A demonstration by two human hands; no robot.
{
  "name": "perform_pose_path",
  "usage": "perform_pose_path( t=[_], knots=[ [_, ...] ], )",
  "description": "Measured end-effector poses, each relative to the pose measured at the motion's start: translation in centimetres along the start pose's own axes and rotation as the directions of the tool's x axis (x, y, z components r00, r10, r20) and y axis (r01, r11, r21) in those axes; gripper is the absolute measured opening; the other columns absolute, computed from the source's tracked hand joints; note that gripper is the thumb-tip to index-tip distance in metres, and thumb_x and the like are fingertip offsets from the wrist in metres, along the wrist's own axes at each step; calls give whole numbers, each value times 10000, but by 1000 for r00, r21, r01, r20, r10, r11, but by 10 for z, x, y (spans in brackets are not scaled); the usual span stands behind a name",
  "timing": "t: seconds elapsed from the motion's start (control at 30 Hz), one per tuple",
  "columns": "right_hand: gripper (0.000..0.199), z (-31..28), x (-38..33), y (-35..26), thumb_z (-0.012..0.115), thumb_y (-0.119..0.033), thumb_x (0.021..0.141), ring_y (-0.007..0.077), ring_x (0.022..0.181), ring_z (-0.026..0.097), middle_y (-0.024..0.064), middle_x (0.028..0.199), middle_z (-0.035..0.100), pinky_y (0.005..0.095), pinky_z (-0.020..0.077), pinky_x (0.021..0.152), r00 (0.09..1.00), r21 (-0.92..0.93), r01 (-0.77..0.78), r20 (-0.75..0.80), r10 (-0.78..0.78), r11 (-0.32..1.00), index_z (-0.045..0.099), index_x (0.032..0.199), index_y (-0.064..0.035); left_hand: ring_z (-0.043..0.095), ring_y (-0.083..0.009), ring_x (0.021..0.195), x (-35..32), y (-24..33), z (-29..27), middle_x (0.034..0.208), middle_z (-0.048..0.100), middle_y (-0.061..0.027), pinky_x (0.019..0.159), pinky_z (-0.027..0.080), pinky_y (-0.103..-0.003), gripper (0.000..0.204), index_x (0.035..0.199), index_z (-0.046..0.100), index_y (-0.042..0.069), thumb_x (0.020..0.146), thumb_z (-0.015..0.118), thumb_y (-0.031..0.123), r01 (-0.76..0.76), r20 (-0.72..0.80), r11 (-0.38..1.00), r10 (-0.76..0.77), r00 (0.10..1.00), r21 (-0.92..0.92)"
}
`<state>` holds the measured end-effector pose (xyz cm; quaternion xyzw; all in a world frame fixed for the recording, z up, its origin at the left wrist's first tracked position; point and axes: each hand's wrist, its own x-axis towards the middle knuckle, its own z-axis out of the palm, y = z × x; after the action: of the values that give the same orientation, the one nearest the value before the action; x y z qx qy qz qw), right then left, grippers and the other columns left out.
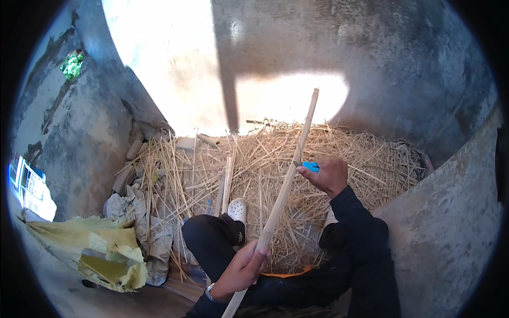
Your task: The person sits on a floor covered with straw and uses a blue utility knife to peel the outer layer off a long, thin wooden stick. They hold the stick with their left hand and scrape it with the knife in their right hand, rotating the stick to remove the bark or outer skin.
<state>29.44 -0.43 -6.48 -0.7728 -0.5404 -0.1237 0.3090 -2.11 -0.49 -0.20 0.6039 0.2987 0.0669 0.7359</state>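
Observation:
A long, pale bamboo strip (280, 204) slants up and away from my lap, its far end rising in front of the sunlit wall. My left hand (248, 267) is wrapped round its lower part, thumb along the top. Farther up, my right hand (330, 176) grips a small blue-handled knife (311, 167). The knife's short dark blade meets the strip's right side, though most of the handle is hidden in my fingers. Both hands are closed, and the strip's lower end runs out past the left wrist.
Loose straw or shavings (366, 164) cover the floor beneath my feet in white clogs (237, 209). Two more strips (228, 180) lie by the left foot. Torn yellow sacking (101, 244) and crumpled grey cloth (156, 233) are at the left. Concrete walls (403, 63) enclose the space.

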Motion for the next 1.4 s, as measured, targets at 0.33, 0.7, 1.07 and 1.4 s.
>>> perform_pose_path(
  t=[0.33, 0.7, 1.07, 1.4],
  knots=[
    [764, -18, 22, 61, 462, -787, 819, 224, 372, 471, 53, 416, 449, 392, 360, 403, 953, 46, -304, 10, 303, 952, 563, 510, -95, 375, -32, 454, -18, -11, 12, 614, 420, 51, 422, 314, -191, 261, 1001, 477, 77, 1045, 403, 324, 30, 109, 999, -27, 994, -24],
    [714, -33, -49, -72, 601, -779, 717, 273, 406, 536, 73, 457, 486, 380, 410, 416, 949, 257, 218, 169, -265, 942, 508, 489, -108, 381, -40, 419, 1, 13, -1, 592, 441, 34, 402, 314, -183, 296, 983, 503, 69, 1035, 420, 348, -33, -65, 999, 34, 997, 15],
    [721, -23, -34, -62, 591, -787, 719, 250, 378, 520, 63, 430, 473, 368, 395, 388, 972, 210, 213, 50, -228, 954, 522, 475, -112, 375, -37, 429, 5, 15, -1, 599, 438, 38, 412, 321, -183, 265, 975, 504, 71, 1035, 421, 315, -29, -116, 993, 42, 992, 113],
    [684, -16, -26, -51, 627, -766, 706, 254, 408, 536, 51, 449, 477, 377, 415, 413, 979, 167, 162, 98, -180, 973, 507, 492, -127, 374, -31, 437, 11, 11, 0, 599, 423, 45, 410, 309, -183, 270, 968, 497, 73, 1032, 431, 326, -47, -114, 992, 61, 992, 118]
  ],
)
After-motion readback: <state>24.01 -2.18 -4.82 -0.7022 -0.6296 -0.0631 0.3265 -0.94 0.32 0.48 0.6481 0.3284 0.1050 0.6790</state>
